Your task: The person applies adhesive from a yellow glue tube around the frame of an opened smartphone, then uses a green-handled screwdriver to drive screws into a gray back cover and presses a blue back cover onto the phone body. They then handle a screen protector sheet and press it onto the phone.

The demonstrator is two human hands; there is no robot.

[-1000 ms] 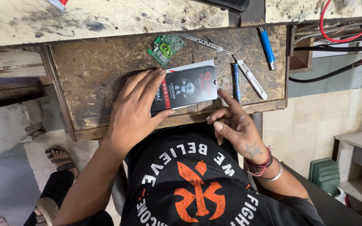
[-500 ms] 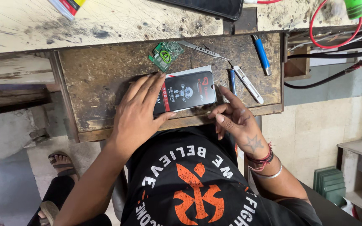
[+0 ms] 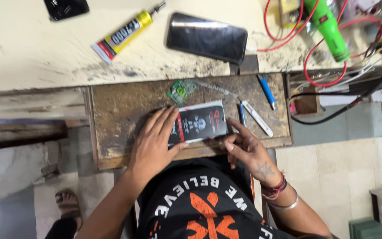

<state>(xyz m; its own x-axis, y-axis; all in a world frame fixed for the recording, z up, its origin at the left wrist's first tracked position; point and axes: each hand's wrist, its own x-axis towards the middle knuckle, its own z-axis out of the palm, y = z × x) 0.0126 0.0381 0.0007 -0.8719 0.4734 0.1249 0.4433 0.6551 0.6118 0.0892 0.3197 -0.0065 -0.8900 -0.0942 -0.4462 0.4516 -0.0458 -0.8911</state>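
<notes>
A flat dark package [image 3: 202, 121] with red and white print lies on a worn wooden board [image 3: 120, 110] in front of me. My left hand [image 3: 155, 144] lies flat on the package's left part and presses it down, fingers spread. My right hand [image 3: 248, 148] rests at the board's front edge. Its index fingertip and thumb touch the package's right edge and lower right corner, with the fingers apart and nothing gripped.
Beside the package lie a small green circuit board [image 3: 180, 92], metal tweezers [image 3: 219, 88], a blue pen [image 3: 267, 92] and a white pen-like tool [image 3: 257, 118]. On the pale bench behind are a glue tube [image 3: 127, 31], a black phone [image 3: 206, 37], a green tool [image 3: 326, 26] and red wires [image 3: 315, 66].
The view has tilted up, so more of the bench top shows. Both hands stay at the package; my right hand's fingers have closed in on its right edge.
</notes>
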